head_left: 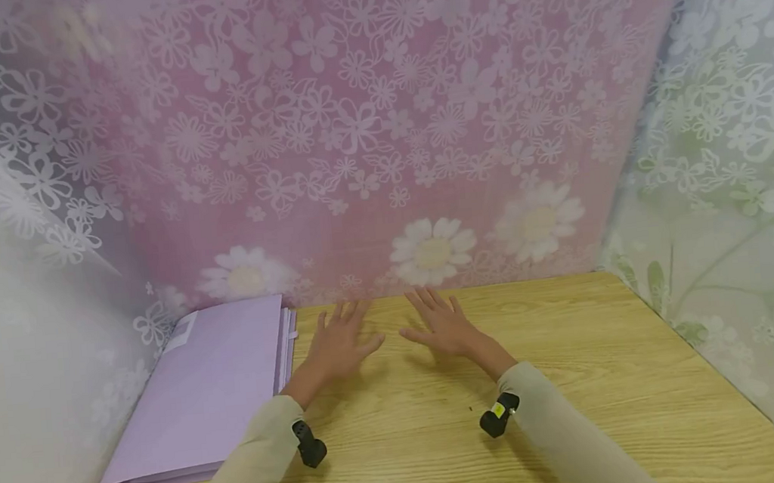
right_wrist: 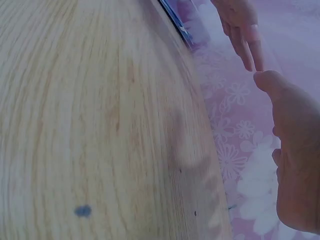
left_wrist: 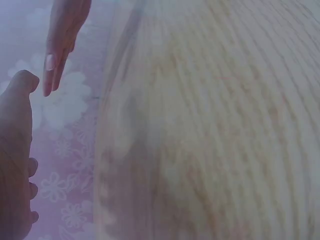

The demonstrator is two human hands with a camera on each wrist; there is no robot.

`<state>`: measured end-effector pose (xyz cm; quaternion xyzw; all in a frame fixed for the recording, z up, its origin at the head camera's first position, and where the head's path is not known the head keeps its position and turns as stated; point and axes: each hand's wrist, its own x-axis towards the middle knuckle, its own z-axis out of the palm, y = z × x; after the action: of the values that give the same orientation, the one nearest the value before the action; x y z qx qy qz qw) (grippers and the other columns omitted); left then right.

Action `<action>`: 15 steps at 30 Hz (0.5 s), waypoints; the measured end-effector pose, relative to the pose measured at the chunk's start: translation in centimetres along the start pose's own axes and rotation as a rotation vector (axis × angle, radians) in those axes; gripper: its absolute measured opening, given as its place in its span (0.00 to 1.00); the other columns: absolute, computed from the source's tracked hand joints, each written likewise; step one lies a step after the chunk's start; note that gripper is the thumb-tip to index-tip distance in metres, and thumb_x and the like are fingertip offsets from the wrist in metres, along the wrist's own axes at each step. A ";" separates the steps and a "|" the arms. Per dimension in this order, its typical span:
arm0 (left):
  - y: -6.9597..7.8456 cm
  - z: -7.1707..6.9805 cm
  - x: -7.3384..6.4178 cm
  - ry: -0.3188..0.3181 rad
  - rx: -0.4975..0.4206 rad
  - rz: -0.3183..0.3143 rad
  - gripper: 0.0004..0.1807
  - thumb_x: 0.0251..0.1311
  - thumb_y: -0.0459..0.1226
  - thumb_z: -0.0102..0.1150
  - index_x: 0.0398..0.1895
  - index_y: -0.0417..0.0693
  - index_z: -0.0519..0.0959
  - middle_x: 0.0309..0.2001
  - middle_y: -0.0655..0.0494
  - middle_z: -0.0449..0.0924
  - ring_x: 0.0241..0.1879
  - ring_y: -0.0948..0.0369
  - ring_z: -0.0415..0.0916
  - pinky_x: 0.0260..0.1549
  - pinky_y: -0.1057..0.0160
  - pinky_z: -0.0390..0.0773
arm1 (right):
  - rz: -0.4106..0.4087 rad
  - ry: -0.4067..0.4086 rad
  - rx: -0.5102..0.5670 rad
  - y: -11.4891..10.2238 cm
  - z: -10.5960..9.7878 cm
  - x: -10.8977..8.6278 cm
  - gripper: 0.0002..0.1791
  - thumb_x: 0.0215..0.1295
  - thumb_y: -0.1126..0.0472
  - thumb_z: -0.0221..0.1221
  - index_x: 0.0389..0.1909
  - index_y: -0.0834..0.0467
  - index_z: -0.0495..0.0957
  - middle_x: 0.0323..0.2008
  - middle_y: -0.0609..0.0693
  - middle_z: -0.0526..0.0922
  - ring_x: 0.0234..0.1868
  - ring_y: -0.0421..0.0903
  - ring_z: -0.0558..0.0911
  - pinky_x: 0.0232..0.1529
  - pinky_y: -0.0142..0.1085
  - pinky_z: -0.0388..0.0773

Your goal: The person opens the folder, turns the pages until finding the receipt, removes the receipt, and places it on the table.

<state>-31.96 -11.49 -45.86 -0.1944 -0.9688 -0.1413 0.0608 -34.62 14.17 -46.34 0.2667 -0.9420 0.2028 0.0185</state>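
My left hand (head_left: 339, 347) hangs over the wooden table (head_left: 401, 422) near its back edge, fingers straight and spread, thumb pointing inward. Mirroring it, my right hand (head_left: 445, 329) is stretched out a short way to the right with its fingers apart. Neither holds anything. Both wrist views show the hands raised above the wood, their shadows falling on it. The left wrist view has the left hand (left_wrist: 15, 150) at its left edge. In the right wrist view the right hand (right_wrist: 300, 150) is at the right edge. Nearest the left hand lies a lilac folder (head_left: 208, 392).
The folder has a white label (head_left: 181, 331) and papers or dividers (head_left: 289, 340) showing along its right side. A pink floral sheet (head_left: 353, 161) rises behind the table, with pale floral sheets (head_left: 755, 243) on both sides. A dark speck (right_wrist: 83, 210) marks the wood.
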 end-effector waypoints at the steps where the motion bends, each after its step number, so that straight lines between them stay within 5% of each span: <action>1: -0.1 -0.4 -0.1 0.004 -0.005 -0.010 0.44 0.71 0.65 0.45 0.83 0.59 0.49 0.81 0.46 0.52 0.82 0.42 0.44 0.75 0.29 0.47 | 0.001 0.003 0.017 -0.2 -0.1 0.0 0.48 0.73 0.31 0.48 0.84 0.49 0.41 0.83 0.58 0.43 0.83 0.62 0.41 0.75 0.72 0.37; 10: -2.3 -4.7 -1.6 0.069 -0.084 -0.063 0.47 0.71 0.62 0.49 0.83 0.48 0.48 0.82 0.42 0.47 0.82 0.41 0.42 0.75 0.29 0.41 | -0.011 0.027 0.266 -3.0 -0.3 0.8 0.43 0.77 0.40 0.50 0.83 0.49 0.43 0.83 0.56 0.45 0.83 0.60 0.42 0.76 0.72 0.38; 15: -4.8 -7.0 -3.2 0.115 -0.060 -0.095 0.47 0.72 0.61 0.49 0.84 0.52 0.45 0.82 0.40 0.48 0.81 0.38 0.43 0.75 0.28 0.43 | 0.003 -0.021 0.503 -5.1 0.7 1.4 0.42 0.79 0.41 0.48 0.83 0.47 0.40 0.84 0.52 0.42 0.84 0.58 0.42 0.79 0.65 0.45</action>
<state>-30.46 -18.95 -40.94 -0.1415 -0.9671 -0.1839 0.1040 -33.13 9.24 -44.88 0.2638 -0.8625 0.4280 -0.0582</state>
